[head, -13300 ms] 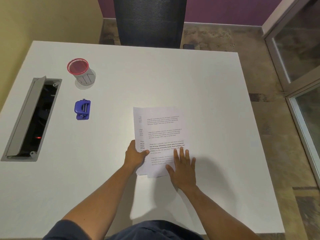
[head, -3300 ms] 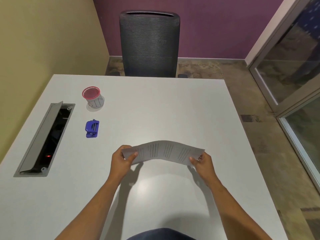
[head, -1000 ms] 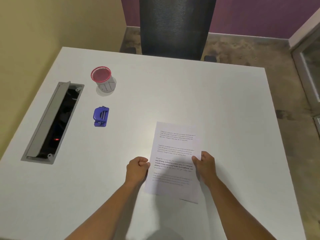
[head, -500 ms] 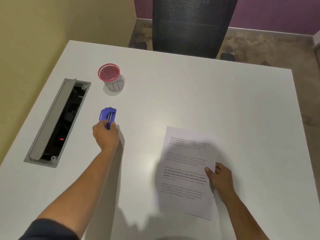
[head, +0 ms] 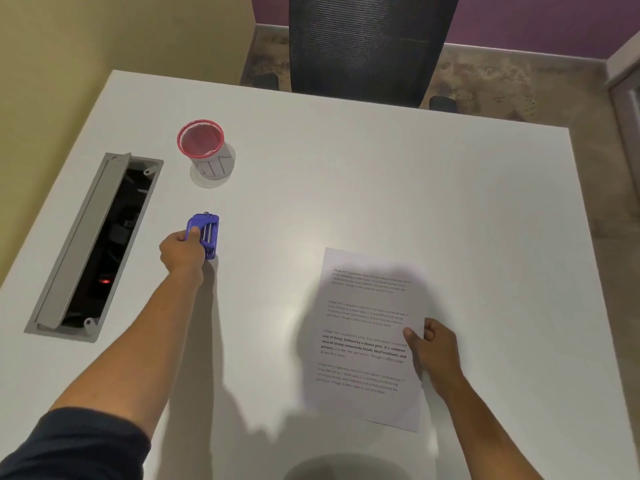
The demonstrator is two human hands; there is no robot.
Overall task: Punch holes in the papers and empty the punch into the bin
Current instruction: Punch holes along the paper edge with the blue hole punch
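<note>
Grabbing the punch, nothing's punched yet

Left hand (head: 181, 249) grips the blue punch (head: 205, 234) near the bin (head: 202, 144); right hand (head: 433, 348) pinches the papers (head: 367, 336) flat on the tabletop (head: 346, 174). Next I'd guess: bring punch to paper edge.

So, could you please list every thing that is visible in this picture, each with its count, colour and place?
table: one, white, fills most of the view.
papers: one stack, white with black print, flat on the table at the near right; sheet count cannot be told.
hole punch: one, blue, on the table left of centre.
bin: one small mesh cup, red rim, far left, beyond the punch.
cable hatch: one, grey, lid open, set in the table's left edge.
chair: one, black, behind the table's far edge.
left hand: grips the hole punch.
right hand: pinches the papers' right edge.
</note>
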